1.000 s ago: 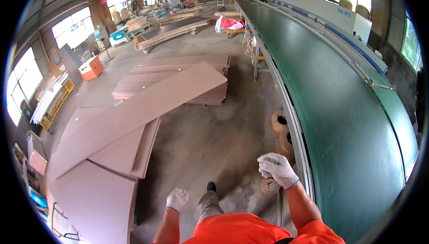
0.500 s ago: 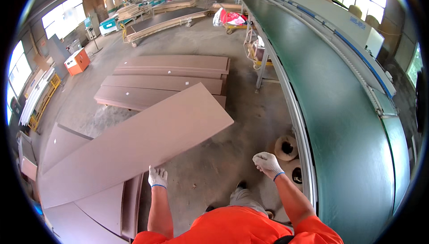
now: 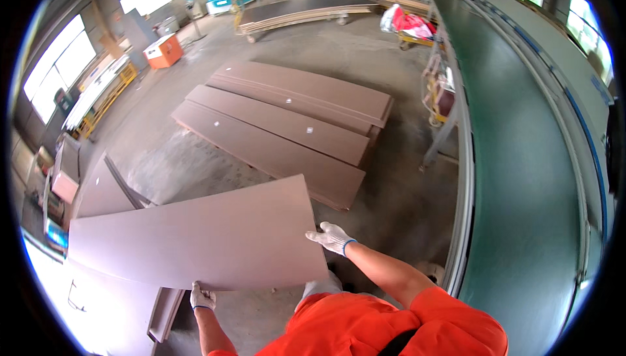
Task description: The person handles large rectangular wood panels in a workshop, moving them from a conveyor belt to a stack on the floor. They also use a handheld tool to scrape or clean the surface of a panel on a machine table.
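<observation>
One board has the left hand clamped on its near edge, the right hand splayed at its right end.

Low in the frame, the left hand holds the bottom edge of a big brown board. The right hand spreads at its right edge. Flat brown planks lie mid-frame. A long green belt runs down the right side.
</observation>
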Action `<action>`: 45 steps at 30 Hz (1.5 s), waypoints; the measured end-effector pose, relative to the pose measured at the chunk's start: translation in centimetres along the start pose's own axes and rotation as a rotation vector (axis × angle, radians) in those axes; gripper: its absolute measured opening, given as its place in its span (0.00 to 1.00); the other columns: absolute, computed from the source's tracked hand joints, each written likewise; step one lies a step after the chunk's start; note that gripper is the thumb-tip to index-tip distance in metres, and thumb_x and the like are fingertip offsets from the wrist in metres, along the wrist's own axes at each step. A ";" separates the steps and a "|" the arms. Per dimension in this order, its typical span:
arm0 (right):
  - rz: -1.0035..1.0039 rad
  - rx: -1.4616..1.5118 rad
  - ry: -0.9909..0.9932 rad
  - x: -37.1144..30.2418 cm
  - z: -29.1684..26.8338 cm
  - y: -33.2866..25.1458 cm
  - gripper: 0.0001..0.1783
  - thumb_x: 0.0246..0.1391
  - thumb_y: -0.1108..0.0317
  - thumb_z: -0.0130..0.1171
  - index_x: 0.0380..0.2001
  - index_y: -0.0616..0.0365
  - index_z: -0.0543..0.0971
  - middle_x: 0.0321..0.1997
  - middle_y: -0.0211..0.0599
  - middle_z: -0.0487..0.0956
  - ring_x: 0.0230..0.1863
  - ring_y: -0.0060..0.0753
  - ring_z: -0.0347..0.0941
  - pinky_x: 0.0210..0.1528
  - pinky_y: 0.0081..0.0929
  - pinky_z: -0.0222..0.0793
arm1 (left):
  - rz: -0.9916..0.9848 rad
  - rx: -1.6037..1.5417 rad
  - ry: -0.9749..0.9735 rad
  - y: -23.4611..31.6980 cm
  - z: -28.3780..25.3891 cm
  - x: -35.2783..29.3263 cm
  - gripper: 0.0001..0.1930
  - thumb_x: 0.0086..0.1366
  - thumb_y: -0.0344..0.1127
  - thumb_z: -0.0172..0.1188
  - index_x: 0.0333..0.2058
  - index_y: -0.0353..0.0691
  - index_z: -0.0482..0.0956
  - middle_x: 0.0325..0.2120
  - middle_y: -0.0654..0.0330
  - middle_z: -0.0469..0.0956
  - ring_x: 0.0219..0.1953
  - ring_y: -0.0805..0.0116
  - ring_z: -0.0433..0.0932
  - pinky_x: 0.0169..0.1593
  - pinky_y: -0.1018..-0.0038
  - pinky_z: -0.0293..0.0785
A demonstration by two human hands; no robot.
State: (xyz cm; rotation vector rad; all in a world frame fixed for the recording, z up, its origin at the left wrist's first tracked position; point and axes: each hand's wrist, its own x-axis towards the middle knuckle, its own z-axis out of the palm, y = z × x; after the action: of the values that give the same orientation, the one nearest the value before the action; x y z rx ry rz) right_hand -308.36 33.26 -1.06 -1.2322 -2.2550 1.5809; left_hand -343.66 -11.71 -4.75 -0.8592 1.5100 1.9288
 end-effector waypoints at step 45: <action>-0.010 0.295 0.459 49.7 -108.8 17.4 0.18 0.52 0.70 0.71 0.43 0.70 0.84 0.37 0.39 0.85 0.35 0.37 0.81 0.43 0.34 0.78 | 0.249 -0.546 0.014 -30.6 82.9 -18.3 0.18 0.73 0.48 0.61 0.47 0.38 0.82 0.45 0.60 0.85 0.45 0.57 0.83 0.51 0.55 0.82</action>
State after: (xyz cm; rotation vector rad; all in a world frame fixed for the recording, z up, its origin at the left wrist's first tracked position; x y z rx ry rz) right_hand -275.22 148.26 16.32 -1.3283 -1.6802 1.3860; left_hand -321.78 75.42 3.88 -0.9371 1.1469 2.5875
